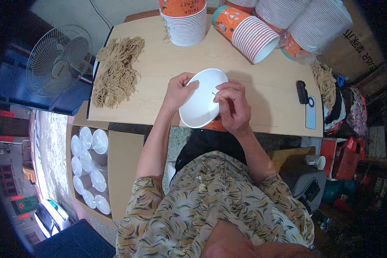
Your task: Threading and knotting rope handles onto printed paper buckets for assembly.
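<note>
a white-lined bucket sits tilted between two hands over the near edge of a table.
nearest is a leaf-patterned shirt; beyond it the left hand grips the bucket's left side, thumb over the rim, while the right hand, fingers curled, pinches a thin tan strand at the bucket's right side. on the tabletop to the right lie a phone and, just beside it, a small black object; a loose bundle of tan cords spreads at the left. farther back, one bucket stack stands upright, a second stack lies on its side, and clear-wrapped stacks crowd the far right corner. a grey fan stands off the table's left end.
</note>
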`<state>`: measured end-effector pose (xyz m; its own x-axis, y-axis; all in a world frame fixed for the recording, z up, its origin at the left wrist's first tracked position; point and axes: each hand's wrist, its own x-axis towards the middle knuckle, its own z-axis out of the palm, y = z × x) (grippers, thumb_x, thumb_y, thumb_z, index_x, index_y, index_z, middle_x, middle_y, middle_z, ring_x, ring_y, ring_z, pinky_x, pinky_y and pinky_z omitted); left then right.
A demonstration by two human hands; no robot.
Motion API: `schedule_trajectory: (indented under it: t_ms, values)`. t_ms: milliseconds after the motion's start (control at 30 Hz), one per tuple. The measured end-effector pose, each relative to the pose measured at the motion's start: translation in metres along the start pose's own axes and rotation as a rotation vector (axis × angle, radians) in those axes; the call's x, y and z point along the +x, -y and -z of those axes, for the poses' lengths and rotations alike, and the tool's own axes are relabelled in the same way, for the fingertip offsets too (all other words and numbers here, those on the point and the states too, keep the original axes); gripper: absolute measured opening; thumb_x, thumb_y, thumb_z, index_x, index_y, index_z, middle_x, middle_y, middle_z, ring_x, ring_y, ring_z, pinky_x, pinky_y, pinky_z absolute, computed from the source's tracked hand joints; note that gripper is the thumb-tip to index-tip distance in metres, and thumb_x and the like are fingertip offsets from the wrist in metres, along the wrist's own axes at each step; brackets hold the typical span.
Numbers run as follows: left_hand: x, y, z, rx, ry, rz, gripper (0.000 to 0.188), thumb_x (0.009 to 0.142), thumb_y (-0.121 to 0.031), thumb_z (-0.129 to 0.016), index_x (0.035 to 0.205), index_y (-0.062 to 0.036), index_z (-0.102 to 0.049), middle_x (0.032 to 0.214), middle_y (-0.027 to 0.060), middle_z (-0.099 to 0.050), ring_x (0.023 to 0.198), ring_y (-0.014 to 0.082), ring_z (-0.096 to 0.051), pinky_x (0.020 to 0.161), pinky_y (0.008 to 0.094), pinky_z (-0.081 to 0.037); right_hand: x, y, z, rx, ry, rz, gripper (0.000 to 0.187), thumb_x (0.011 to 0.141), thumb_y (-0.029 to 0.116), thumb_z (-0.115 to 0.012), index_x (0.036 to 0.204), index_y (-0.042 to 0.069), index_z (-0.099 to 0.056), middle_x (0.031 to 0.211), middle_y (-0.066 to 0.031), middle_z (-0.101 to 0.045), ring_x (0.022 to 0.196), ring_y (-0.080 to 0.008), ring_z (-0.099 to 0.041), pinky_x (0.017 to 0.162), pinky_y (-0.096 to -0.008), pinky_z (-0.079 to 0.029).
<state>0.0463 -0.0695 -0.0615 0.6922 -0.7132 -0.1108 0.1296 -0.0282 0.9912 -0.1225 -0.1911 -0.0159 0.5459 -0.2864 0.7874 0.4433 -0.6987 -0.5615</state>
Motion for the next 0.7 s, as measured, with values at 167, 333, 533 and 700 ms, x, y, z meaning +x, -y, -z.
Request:
schedule_trajectory:
  t_ms: [167, 333, 533, 700]
  values:
    - [-0.0011, 0.002, -0.0008, -0.064, -0.006, 0.012, 0.02, 0.089, -0.004, -0.067, 0.109, 0.0018, -0.066, 0.09, 0.005, -0.071, 0.074, 0.0071, -0.064, 0.064, 0.022, -0.051, 0.0009, 0.0016, -0.0009, 0.005, 0.007, 0.007, 0.008, 0.088, 0.003, -0.064, 0.094, 0.006, -0.059, 0.098, -0.0133, -0.064, 0.098, -0.0301, -0.061, 0.097, -0.0458, -0.044]
    - [-0.0015, 0.0029, -0.002, -0.107, 0.0, -0.019, 0.021, 0.089, -0.005, -0.068, 0.11, 0.0002, -0.064, 0.091, 0.0039, -0.071, 0.076, 0.0067, -0.064, 0.066, 0.0216, -0.05, 0.0007, 0.004, -0.0002, -0.005, 0.023, 0.006, 0.009, 0.088, 0.002, -0.064, 0.093, 0.006, -0.059, 0.096, -0.0114, -0.064, 0.098, -0.0294, -0.061, 0.096, -0.0452, -0.044]
    - [0.0011, 0.0069, 0.0, -0.119, 0.009, 0.008, 0.02, 0.089, -0.007, -0.07, 0.108, -0.0012, -0.064, 0.091, 0.003, -0.071, 0.076, 0.0067, -0.063, 0.066, 0.0214, -0.05, -0.0016, 0.0016, -0.0008, 0.029, 0.001, 0.014, 0.01, 0.086, 0.0, -0.064, 0.093, 0.006, -0.058, 0.091, -0.0099, -0.064, 0.098, -0.0292, -0.061, 0.095, -0.0461, -0.045]
    - [0.0009, 0.0063, -0.0016, -0.14, 0.016, 0.002, 0.018, 0.09, -0.008, -0.071, 0.105, -0.0019, -0.064, 0.091, 0.0032, -0.071, 0.076, 0.0067, -0.064, 0.066, 0.0215, -0.05, -0.0013, 0.0025, 0.0009, 0.008, 0.003, 0.005, 0.011, 0.086, 0.0, -0.064, 0.093, 0.005, -0.058, 0.092, -0.0103, -0.064, 0.098, -0.0292, -0.061, 0.095, -0.0467, -0.045]
